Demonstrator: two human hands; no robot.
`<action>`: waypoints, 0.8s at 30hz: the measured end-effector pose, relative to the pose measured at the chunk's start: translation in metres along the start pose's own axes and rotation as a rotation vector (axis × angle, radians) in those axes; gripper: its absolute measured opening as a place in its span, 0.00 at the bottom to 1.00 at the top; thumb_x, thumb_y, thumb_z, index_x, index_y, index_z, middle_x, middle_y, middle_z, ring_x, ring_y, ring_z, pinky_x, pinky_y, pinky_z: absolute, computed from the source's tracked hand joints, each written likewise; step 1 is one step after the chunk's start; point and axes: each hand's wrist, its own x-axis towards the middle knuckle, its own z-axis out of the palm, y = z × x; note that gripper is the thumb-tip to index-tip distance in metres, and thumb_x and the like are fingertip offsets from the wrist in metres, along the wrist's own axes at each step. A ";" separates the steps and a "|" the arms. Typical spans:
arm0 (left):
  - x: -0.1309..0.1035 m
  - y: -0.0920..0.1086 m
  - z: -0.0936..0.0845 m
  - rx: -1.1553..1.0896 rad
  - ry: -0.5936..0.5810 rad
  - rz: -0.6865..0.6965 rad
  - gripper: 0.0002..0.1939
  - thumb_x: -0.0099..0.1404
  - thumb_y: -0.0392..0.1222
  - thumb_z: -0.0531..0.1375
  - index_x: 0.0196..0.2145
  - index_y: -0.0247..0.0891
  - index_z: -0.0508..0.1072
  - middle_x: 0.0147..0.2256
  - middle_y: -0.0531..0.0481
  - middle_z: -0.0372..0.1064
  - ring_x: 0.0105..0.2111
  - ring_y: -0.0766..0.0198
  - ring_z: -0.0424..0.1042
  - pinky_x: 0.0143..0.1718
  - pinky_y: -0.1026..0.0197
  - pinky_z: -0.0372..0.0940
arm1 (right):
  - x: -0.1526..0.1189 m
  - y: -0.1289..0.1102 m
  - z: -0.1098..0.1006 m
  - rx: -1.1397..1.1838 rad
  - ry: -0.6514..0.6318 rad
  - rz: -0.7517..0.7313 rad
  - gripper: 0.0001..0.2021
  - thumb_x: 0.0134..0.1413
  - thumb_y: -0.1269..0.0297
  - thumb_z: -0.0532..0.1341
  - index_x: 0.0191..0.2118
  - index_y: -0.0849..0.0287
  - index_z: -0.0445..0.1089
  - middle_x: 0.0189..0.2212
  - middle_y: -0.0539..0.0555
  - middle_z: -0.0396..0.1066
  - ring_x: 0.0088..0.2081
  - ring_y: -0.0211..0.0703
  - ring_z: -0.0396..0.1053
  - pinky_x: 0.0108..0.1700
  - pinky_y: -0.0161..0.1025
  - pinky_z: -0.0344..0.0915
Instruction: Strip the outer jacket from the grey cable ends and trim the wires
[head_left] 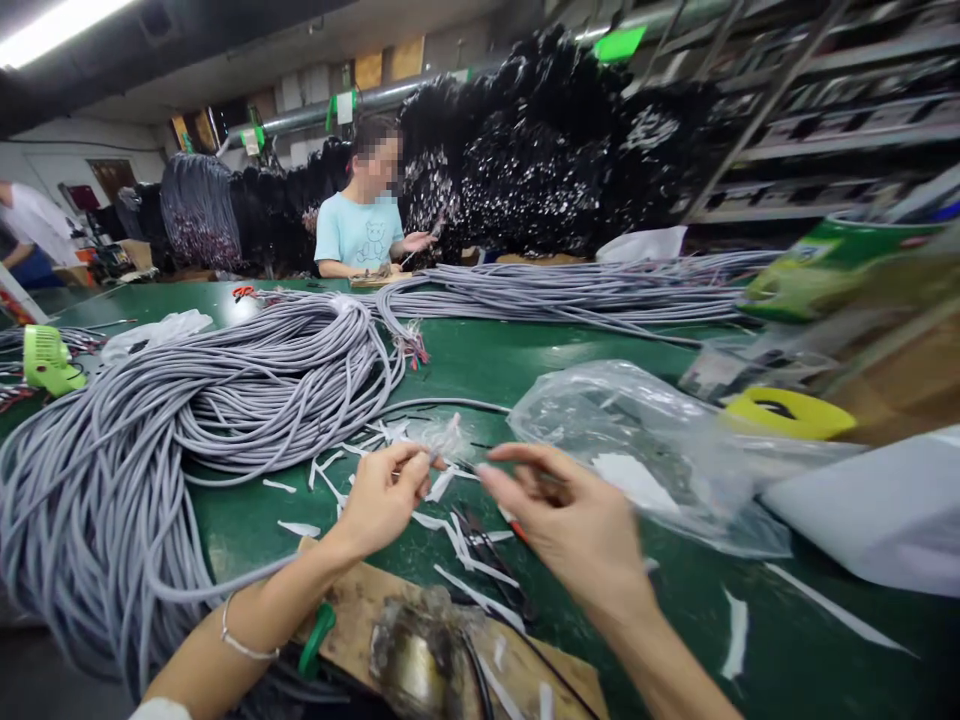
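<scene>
My left hand (pixel 386 495) is closed in a pinch, with a thin dark wire (pixel 465 465) sticking out from its fingertips toward the right. A grey cable (pixel 225 588) passes behind my left forearm. My right hand (pixel 574 525) is slightly blurred, thumb and forefinger apart, just right of the wire's tip; I see nothing held in it. Between and below the hands, dark-handled pliers or cutters (pixel 491 560) lie among white paper-like strips (pixel 454 540). Nearer to me, a wooden board (pixel 352 590) carries a rounded metal device (pixel 416 660).
A large bundle of grey cables (pixel 262 370) fills the left side. A clear plastic bag (pixel 600 420) and a yellow tape roll (pixel 791 412) lie at right. A small green fan (pixel 51 358) stands far left. Across the green table sits a co-worker (pixel 360 235).
</scene>
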 end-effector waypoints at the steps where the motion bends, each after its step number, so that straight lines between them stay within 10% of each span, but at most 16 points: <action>1: -0.001 0.000 0.001 -0.001 -0.001 0.001 0.19 0.57 0.54 0.52 0.30 0.32 0.68 0.17 0.58 0.51 0.14 0.76 0.47 0.15 0.69 0.44 | -0.003 0.001 0.005 -0.050 -0.070 0.015 0.12 0.35 0.57 0.65 0.25 0.60 0.70 0.14 0.45 0.54 0.16 0.31 0.51 0.15 0.31 0.48; 18: -0.003 0.003 0.007 -0.123 -0.203 -0.099 0.21 0.53 0.57 0.55 0.23 0.33 0.64 0.17 0.58 0.52 0.14 0.76 0.48 0.15 0.69 0.45 | -0.005 0.009 0.020 0.313 -0.115 0.278 0.09 0.33 0.61 0.63 0.21 0.62 0.71 0.13 0.48 0.64 0.14 0.32 0.55 0.15 0.32 0.51; 24: -0.005 0.002 0.011 0.036 -0.080 0.021 0.11 0.53 0.44 0.58 0.27 0.31 0.67 0.20 0.56 0.56 0.19 0.73 0.53 0.20 0.69 0.49 | -0.004 0.010 0.019 0.271 -0.012 0.248 0.10 0.33 0.60 0.63 0.22 0.62 0.71 0.14 0.47 0.62 0.15 0.30 0.52 0.15 0.30 0.46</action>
